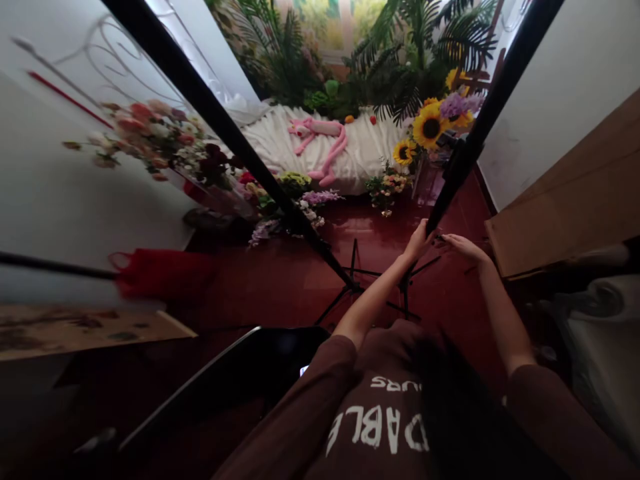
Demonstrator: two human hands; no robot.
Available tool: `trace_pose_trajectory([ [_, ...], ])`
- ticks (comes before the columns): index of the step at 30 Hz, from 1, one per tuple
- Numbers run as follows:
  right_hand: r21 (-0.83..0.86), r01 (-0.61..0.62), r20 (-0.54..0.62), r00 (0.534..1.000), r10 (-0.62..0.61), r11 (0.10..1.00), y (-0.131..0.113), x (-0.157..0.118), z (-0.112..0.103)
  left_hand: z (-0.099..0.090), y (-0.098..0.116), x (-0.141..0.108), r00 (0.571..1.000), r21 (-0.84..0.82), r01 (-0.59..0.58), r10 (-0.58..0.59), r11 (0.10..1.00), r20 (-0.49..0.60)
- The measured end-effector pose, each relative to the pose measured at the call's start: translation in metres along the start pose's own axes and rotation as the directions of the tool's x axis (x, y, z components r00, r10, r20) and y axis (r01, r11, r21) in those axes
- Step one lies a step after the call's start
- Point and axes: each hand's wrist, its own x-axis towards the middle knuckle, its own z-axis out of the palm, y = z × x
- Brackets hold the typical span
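Observation:
My left hand point(419, 241) is wrapped round the lower part of the right black light stand point(457, 167), just above its spread legs. From the right, my right hand point(465, 247) reaches to the same stand. Its fingertips are together at a small dark knob point(439, 237) on the stand's side; the exact grip is small and dim. A second black light stand point(240, 143) rises to the left of my hands, its legs standing near the first stand's legs on the dark red floor point(280, 283).
A pink plush toy point(325, 130) lies on white draped cloth point(260, 140). Around it are artificial flowers point(145, 130), sunflowers point(429, 125) and palm leaves point(413, 40). A red bag point(160, 272) is at left, a large cardboard box point(565, 200) at right. A dark panel point(240, 380) stands close by my left arm.

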Motion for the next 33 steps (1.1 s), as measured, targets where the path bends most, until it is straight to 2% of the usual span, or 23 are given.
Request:
trace_pose_trajectory([
  [3, -0.044, -0.017, 0.164, 0.986, 0.024, 0.999, -0.01, 0.006, -0.015, 0.002, -0.005, -0.004, 0.999, 0.038, 0.006, -0.005, 0.999, -0.037],
  [5, -0.094, 0.001, 0.214, 0.977, 0.019, 0.996, -0.015, 0.01, -0.021, 0.001, -0.007, -0.006, 0.998, 0.066, -0.001, 0.005, 0.998, -0.058],
  [7, -0.161, 0.08, 0.2, 0.979, -0.047, 0.984, -0.019, 0.012, -0.023, 0.001, -0.008, -0.007, 0.997, 0.085, -0.006, 0.012, 0.996, -0.072],
  [10, -0.3, 0.295, 0.085, 0.955, -0.283, 0.907, -0.014, 0.009, -0.015, 0.002, -0.008, -0.007, 0.997, 0.099, -0.006, 0.014, 0.995, -0.076],
  [13, -0.462, 0.416, -0.092, 0.856, -0.508, 0.784, 0.003, 0.004, 0.001, 0.004, -0.006, -0.008, 0.997, 0.099, -0.003, 0.011, 0.995, -0.079],
  [17, -0.518, 0.405, -0.331, 0.717, -0.613, 0.753, 0.032, 0.003, 0.026, 0.005, -0.007, -0.009, 0.996, 0.085, 0.014, -0.006, 0.996, -0.087],
  [20, -0.509, 0.442, -0.387, 0.648, -0.655, 0.738, 0.045, 0.004, 0.037, 0.004, -0.008, -0.009, 0.997, 0.089, 0.015, -0.008, 0.996, -0.082],
  [22, -0.541, 0.455, -0.383, 0.615, -0.689, 0.707, 0.042, 0.001, 0.042, 0.004, -0.009, -0.009, 0.997, 0.093, 0.004, 0.004, 0.996, -0.08],
  [24, -0.57, 0.456, -0.381, 0.59, -0.712, 0.683, 0.025, -0.008, 0.047, 0.004, -0.01, -0.009, 0.997, 0.091, -0.009, 0.016, 0.996, -0.078],
  [26, -0.575, 0.483, -0.396, 0.543, -0.741, 0.661, -0.007, -0.022, 0.055, 0.005, -0.012, -0.009, 0.997, 0.088, -0.007, 0.014, 0.996, -0.073],
  [27, -0.579, 0.524, -0.404, 0.482, -0.778, 0.625, -0.027, -0.029, 0.06, 0.005, -0.013, -0.009, 0.997, 0.088, -0.003, 0.009, 0.996, -0.072],
  [29, -0.599, 0.651, -0.37, 0.291, -0.882, 0.466, -0.07, -0.039, 0.07, 0.006, -0.016, -0.01, 0.997, 0.091, 0.006, 0.001, 0.996, -0.071],
  [30, -0.605, 0.69, -0.331, 0.234, -0.914, 0.397, -0.091, -0.04, 0.074, 0.006, -0.017, -0.01, 0.997, 0.091, 0.006, 0.001, 0.996, -0.071],
  [31, -0.627, 0.699, -0.296, 0.196, -0.935, 0.345, -0.11, -0.039, 0.077, 0.006, -0.017, -0.01, 0.997, 0.09, 0.004, 0.002, 0.996, -0.072],
  [33, -0.72, 0.635, -0.214, 0.179, -0.96, 0.279, -0.138, -0.028, 0.077, 0.006, -0.018, -0.01, 0.997, 0.087, 0.005, 0.002, 0.996, -0.077],
])
